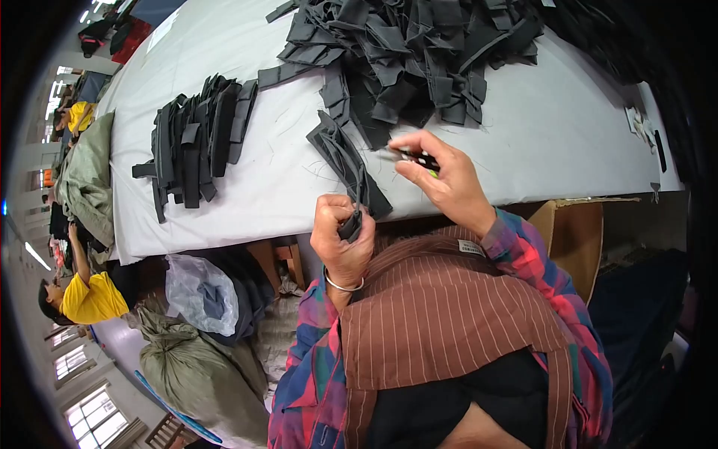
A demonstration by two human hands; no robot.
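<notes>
1. Here, nearest to us, we see a brown pin-striped apron [456, 322] between two plaid sleeves [314, 352].
2. Just beyond it, we find the left hand [340, 236], a pale bangle [344, 287] at its wrist; its fingers are curled together, clamped on the near end of a bundle of dark grey fabric strips [340, 161].
3. We see that bundle slanting away from the fist, its far end over the white table cover [262, 202].
4. To its right, we see the right hand [452, 183] raised near the bundle, thumb and fingers closed around a small dark tool [423, 159] with a bit of green; its tip is blurred, and we cannot tell whether it touches the fabric.
5. Below the table edge, we notice a cardboard box [577, 236] on the right, and on the left a clear plastic bag [200, 292] beside a green sack [187, 348].
6. Farther over the cover, we see a row of similar strips [196, 142] at left and a large loose heap [407, 63] ahead, loose threads lying between.
7. Farther off at left, we see a person in yellow [93, 298].
</notes>
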